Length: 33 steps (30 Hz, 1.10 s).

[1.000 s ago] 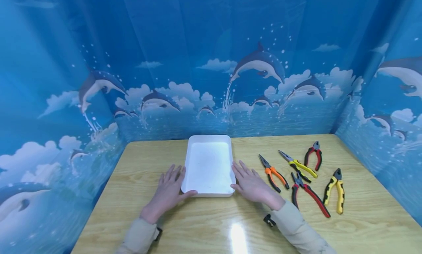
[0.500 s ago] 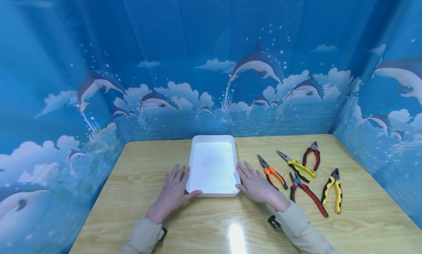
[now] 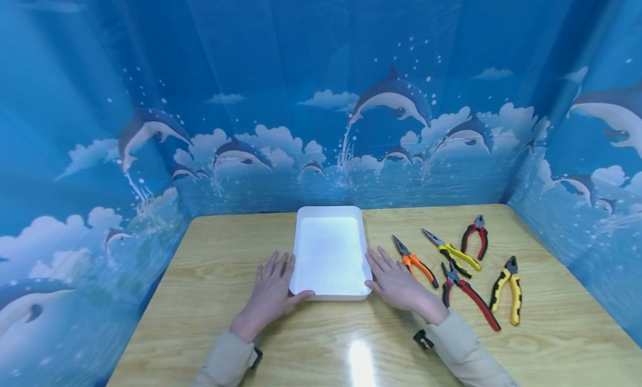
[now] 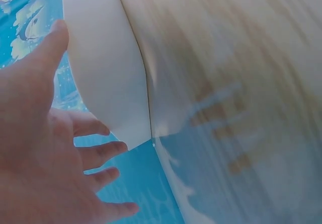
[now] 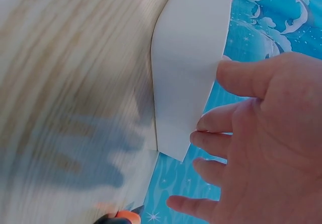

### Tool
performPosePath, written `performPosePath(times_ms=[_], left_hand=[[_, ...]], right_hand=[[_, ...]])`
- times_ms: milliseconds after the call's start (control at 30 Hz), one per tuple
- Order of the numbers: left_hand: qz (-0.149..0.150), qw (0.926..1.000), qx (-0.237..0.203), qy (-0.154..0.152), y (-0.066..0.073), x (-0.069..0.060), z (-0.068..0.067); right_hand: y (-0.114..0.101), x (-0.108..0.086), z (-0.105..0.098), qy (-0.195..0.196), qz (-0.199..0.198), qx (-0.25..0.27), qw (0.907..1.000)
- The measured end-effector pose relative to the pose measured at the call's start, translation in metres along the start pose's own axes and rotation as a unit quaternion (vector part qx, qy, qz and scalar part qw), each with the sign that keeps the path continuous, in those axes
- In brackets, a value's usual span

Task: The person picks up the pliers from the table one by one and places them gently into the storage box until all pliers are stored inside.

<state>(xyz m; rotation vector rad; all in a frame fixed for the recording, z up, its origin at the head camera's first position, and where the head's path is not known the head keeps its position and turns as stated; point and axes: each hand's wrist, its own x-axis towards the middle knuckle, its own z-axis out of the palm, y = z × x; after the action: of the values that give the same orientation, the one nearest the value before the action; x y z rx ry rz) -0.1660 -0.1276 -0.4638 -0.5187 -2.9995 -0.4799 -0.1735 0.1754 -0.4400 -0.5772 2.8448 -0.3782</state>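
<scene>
A shallow white rectangular tray (image 3: 330, 253) lies on the wooden table between my two hands, with nothing in it. My left hand (image 3: 271, 295) rests against its left side, fingers spread and the thumb at the near left corner. On the opposite side my right hand (image 3: 396, 281) touches the tray's right wall with its fingers extended and the thumb near the front corner. In the left wrist view the fingers (image 4: 103, 153) lie along the tray's outer wall (image 4: 108, 58). The right wrist view shows fingertips and thumb at the wall (image 5: 188, 68), not curled around it.
Right of the tray lie orange-handled pliers (image 3: 413, 260), yellow-and-black long-nose pliers (image 3: 451, 252), small red-and-black pliers (image 3: 475, 236), larger red-handled pliers (image 3: 468, 292) and yellow pliers (image 3: 509, 289). The table (image 3: 200, 275) ends at a blue dolphin-print curtain (image 3: 281, 97).
The tray has slid to the right across the table, closer to the orange-handled pliers. Both hands have moved right along with it, keeping the same pose. The pliers have stayed put.
</scene>
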Motion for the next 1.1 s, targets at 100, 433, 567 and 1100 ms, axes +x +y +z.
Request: performPosePath(times_ms=[100,433,567,1100], left_hand=[[0.002,1.0000,-0.004,0.007,0.004,0.001,0.002],[-0.010,0.9998,-0.013,0.010,0.017,0.002,0.006],[-0.007,0.9998,-0.011,0.015,0.022,0.003,0.008],[0.006,0.9996,0.004,0.028,0.034,0.007,0.015]], right_hand=[[0.003,-0.001,-0.001,-0.003,0.007,-0.001,1.0000],[0.011,-0.007,-0.005,-0.005,0.013,-0.006,0.9999],[0.013,-0.010,-0.006,-0.005,0.010,-0.003,0.9999],[0.023,-0.020,-0.008,0.013,-0.001,0.024,0.9996]])
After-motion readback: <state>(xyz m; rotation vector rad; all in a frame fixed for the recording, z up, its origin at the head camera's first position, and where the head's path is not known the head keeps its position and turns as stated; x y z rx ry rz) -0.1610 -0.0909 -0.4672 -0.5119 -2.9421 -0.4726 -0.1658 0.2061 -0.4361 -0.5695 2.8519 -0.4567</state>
